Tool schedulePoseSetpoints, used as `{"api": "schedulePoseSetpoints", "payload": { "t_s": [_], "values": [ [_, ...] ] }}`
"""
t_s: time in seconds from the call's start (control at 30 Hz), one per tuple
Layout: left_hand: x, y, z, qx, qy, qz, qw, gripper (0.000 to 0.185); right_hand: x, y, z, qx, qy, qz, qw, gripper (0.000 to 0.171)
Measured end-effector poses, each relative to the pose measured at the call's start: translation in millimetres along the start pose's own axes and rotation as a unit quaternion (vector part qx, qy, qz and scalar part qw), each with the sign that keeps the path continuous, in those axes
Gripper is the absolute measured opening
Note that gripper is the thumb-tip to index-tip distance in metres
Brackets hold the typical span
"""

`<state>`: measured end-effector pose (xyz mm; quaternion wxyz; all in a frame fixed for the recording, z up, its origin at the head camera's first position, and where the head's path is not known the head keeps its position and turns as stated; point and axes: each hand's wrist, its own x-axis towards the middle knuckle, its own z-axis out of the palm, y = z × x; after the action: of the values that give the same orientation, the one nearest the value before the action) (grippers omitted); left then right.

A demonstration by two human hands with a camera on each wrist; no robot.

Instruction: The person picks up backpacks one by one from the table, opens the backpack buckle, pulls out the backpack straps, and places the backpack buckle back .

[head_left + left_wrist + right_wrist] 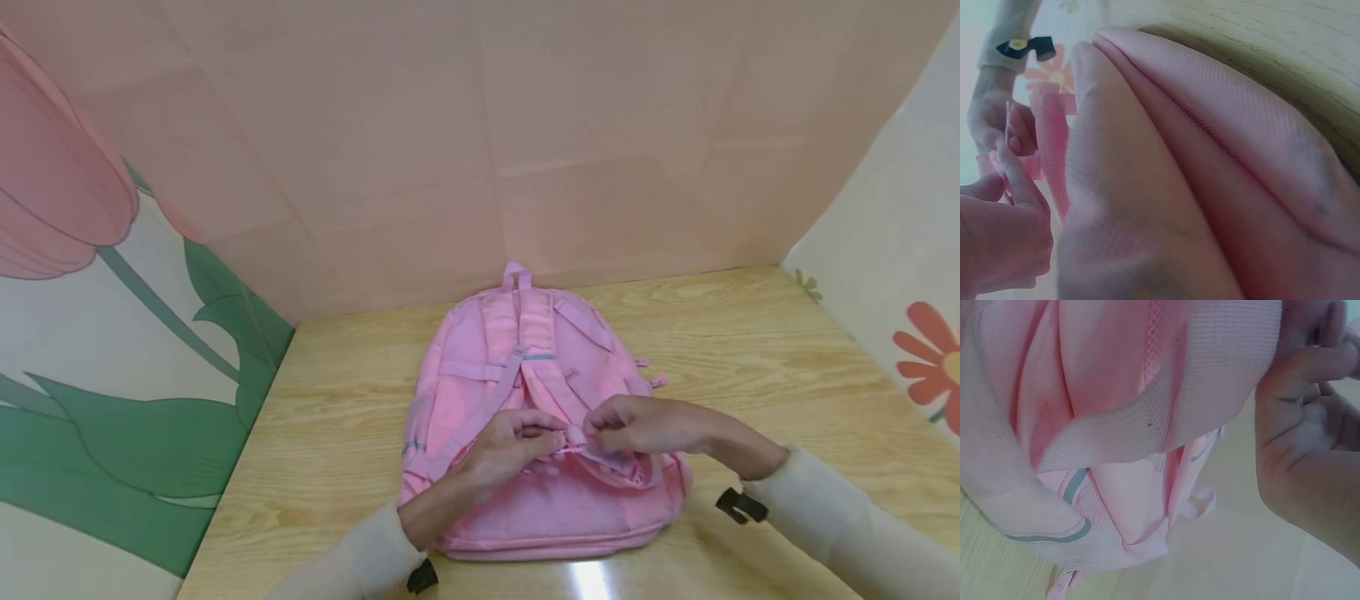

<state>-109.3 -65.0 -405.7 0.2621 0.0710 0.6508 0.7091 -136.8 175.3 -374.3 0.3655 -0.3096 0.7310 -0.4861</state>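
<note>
A pink backpack (551,504) lies on the table with its shoulder straps (537,321) facing up. Over its lower half, both hands meet at a narrow pink strap (575,434). My left hand (498,448) pinches the strap between thumb and fingers; the left wrist view shows this pinch on the pink strap piece (999,169). Just opposite, the fingers of my right hand (648,423) are curled on the same strap, close to the left fingertips. A wide webbing loop (1229,372) hangs beside the right hand in the right wrist view.
The wooden table (330,417) extends on both sides of the backpack. A pink covered wall (480,150) stands behind, touching distance from the top carry handle (516,271). Flower-printed panels (135,433) border the left and right. Zipper pulls (660,380) stick out at the bag's right side.
</note>
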Motion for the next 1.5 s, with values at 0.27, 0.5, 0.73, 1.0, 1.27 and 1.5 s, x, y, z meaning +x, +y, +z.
{"api": "schedulePoseSetpoints", "payload": {
  "t_s": [0.27, 0.5, 0.73, 1.0, 1.27, 1.5],
  "values": [
    [0.0, -1.0, 0.8, -0.010, 0.001, 0.001, 0.9999, 0.022, -0.5, 1.4, 0.0, -0.005, -0.007, -0.006, 1.000, 0.019],
    [0.9, -1.4, 1.1, -0.005, 0.006, 0.001, 1.0000, 0.022, 1.3, 2.8, 0.7, -0.006, -0.005, -0.014, 1.000, 0.019],
    [1.0, -2.9, 1.4, 0.003, 0.003, 0.002, 1.0000, 0.022, 2.6, 2.3, 1.5, -0.011, -0.003, -0.017, 1.000, 0.016],
    [0.7, -4.6, 0.4, 0.011, -0.006, -0.002, 0.9999, 0.022, 3.7, 0.4, 2.3, -0.024, 0.005, -0.011, 1.000, 0.014],
    [0.3, -3.6, 0.5, 0.013, -0.004, -0.007, 0.9999, 0.022, 4.2, 0.1, 3.3, -0.013, 0.006, -0.004, 1.000, 0.014],
    [-0.1, -1.1, 0.0, 0.010, -0.006, 0.000, 0.9999, 0.023, 4.1, -1.5, 2.3, -0.003, 0.003, 0.004, 1.000, 0.020]
  ]
}}
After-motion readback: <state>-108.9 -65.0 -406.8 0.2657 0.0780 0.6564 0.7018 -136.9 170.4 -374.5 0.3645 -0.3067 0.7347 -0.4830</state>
